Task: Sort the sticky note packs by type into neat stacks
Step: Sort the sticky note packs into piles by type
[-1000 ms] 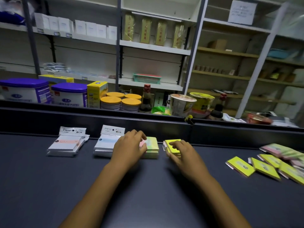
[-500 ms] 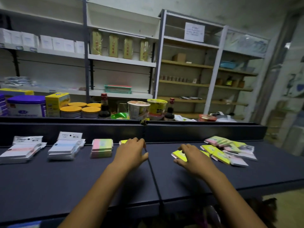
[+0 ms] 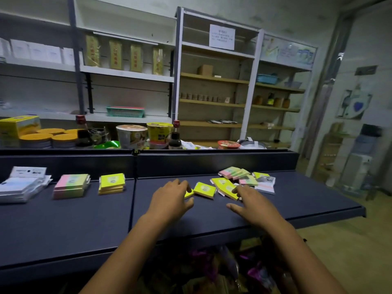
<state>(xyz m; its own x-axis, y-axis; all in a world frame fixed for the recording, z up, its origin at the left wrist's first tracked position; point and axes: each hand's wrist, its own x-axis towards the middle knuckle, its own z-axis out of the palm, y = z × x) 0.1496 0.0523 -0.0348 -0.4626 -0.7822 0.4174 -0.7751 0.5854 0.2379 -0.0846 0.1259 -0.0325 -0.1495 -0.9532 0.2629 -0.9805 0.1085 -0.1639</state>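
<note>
Far left of the dark counter (image 3: 63, 230) there's my stack of white packs in clear wrap (image 3: 20, 187), header cards sticking up at the back. Just right of that sits the pink-and-green stack (image 3: 71, 185), squared up pretty okay. Next over is the yellow stack (image 3: 111, 183), a few packs high, sitting just left of the seam where the two counter sections meet.

Past the seam is my left hand (image 3: 170, 198), palm down on the counter, fingers bent over the edge of a yellow pack (image 3: 188, 194) that's mostly hidden under them. Honestly can't tell if I've actually got a grip on it or my fingertips are just lying on top. Right beside it, touching or nearly so, is another loose yellow pack (image 3: 204, 189) lying flat and a bit skewed.

Then my right hand (image 3: 252, 205), fingers spread and relaxed, thumb out to the side, not clamped on anything. The fingertips are at the near edge of the unsorted pile (image 3: 244, 180), over a yellow pack (image 3: 228, 190) at its front.

The pile itself is a jumble: yellow packs in front, pink-and-green ones fanned out behind, and a white wrapped one on the right side, all overlapping at odd angles.

Behind the counter's raised back edge there's a row of noodle cups (image 3: 131, 135), dark bottles and orange-lidded tins (image 3: 42, 137), with shelving (image 3: 127, 72) against the wall.
</note>
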